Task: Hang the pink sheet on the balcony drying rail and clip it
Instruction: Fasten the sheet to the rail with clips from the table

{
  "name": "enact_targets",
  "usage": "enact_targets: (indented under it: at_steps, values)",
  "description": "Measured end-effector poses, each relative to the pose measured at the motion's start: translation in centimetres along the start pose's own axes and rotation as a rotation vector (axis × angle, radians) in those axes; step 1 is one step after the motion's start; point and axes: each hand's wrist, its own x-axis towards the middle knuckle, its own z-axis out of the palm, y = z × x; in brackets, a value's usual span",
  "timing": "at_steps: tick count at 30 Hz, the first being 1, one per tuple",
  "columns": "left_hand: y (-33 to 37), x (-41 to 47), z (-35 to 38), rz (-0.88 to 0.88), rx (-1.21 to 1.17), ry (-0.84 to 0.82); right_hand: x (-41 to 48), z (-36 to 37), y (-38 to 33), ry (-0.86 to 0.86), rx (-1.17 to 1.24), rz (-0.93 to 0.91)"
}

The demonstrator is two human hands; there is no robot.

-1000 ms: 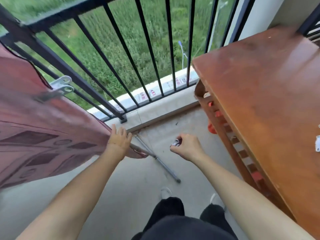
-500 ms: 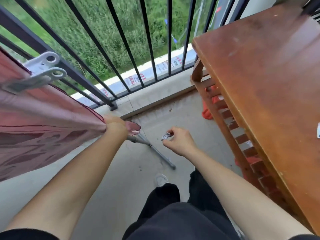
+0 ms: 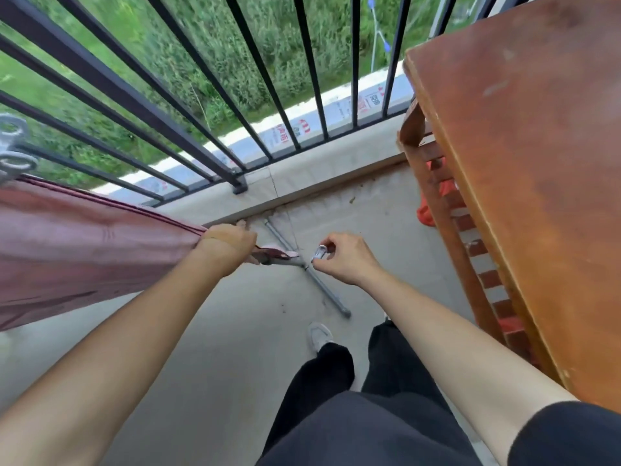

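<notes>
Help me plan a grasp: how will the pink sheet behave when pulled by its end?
Probably floppy: the pink sheet bunches into folds where the left hand grips it. Likely light, since one hand holds it taut. Its corner droops past the fist.

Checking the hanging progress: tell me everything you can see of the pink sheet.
The pink sheet is dusty-pink cloth with a darker piped edge, pulled taut from the left. A grey clip sits at its top edge. The left hand grips its bunched end; a small tip pokes past the fist.
</notes>
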Motion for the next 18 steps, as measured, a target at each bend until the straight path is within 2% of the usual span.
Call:
enact_targets:
  at_steps: [2,5,13,15,18]
  values:
    - [-0.2,-0.4,-0.2,-0.018,0.019,-0.005,0.4,0.3,0.1,-0.019,0.018,0.007]
    - [-0.3,-0.6,-0.7,-0.044,0.053,-0.096,1.0,1.2,0.2,-0.058,0.038,0.004]
    - [-1.7,-1.8,-5.3,-0.239,0.353,-0.163,1.9,3.7,-1.1,-0.075,0.089,-0.136]
    - [-3.0,-1.8,-5.8,-0.231,0.246,-0.132,2.2,3.8,-1.6,-0.079,0.102,-0.181]
    - [-4.4,-1.6,-5.9,-0.155,0.014,0.044,2.8,3.5,-2.3,-0.067,0.112,-0.234]
